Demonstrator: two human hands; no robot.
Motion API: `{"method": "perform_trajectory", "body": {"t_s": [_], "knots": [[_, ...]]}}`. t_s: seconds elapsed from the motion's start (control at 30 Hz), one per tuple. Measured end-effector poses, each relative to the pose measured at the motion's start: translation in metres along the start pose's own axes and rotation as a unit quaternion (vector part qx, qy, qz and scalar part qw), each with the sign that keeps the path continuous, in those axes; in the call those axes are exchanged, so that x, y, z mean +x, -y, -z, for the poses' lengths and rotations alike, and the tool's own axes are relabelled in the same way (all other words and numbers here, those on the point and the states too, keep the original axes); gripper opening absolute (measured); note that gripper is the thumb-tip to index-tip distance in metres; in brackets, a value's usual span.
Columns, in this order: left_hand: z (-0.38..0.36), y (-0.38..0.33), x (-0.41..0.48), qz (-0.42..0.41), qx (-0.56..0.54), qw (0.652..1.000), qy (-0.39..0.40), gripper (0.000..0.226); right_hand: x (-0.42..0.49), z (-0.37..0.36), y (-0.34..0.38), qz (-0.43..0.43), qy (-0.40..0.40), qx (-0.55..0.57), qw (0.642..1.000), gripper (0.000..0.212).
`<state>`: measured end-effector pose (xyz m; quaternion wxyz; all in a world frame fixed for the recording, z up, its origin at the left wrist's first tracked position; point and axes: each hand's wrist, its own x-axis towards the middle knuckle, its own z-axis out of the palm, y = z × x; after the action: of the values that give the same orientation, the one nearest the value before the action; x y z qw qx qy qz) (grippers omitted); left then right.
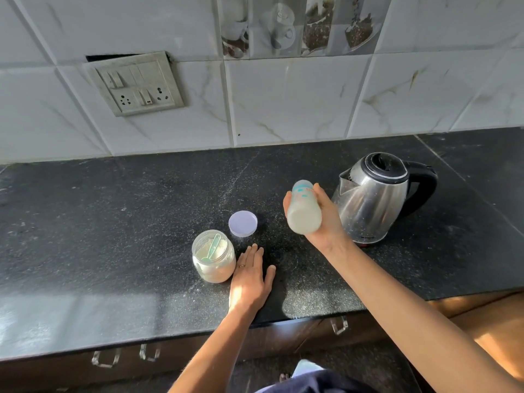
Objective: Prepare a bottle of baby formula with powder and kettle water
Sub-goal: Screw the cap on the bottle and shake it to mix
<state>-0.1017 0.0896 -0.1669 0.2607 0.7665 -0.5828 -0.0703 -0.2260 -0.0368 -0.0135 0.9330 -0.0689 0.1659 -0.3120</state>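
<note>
The right hand (323, 219) is wrapped around a clear baby bottle full of milky liquid (304, 207), held above the black stone counter (113, 222) with its base tipped toward us and its long axis running away toward the wall. Just right of it stands the steel kettle with the black handle (377, 197). The left hand (249, 279) lies flat, fingers spread, touching the open clear jar of powder with a green scoop (214, 256); its lilac round lid (243, 223) rests just beyond, so the spot between is free for setting the bottle down.

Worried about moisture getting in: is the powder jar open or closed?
Open. The powder jar has no lid; a green scoop rests inside, and the lid lies beside it.
</note>
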Motion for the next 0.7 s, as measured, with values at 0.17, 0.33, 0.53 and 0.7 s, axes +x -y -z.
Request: {"method": "perform_trajectory", "body": {"t_s": [0.17,0.33,0.53,0.7], "knots": [[0.0,-0.001,0.0,0.002,-0.004,1.0,0.001,0.062,0.0,0.004,-0.007,0.003,-0.027,-0.098,0.995,0.049],[0.001,0.0,0.0,0.002,-0.008,1.0,0.0,0.063,0.009,0.008,-0.007,0.074,-0.072,-0.164,0.981,0.062],[0.001,0.0,0.0,0.003,-0.012,1.0,-0.001,0.062,0.014,0.019,0.007,0.153,-0.034,-0.418,0.895,0.052],[0.002,-0.001,0.0,0.005,-0.014,1.0,0.003,0.061,0.016,0.027,0.022,0.157,0.009,-0.603,0.782,0.055]]}}
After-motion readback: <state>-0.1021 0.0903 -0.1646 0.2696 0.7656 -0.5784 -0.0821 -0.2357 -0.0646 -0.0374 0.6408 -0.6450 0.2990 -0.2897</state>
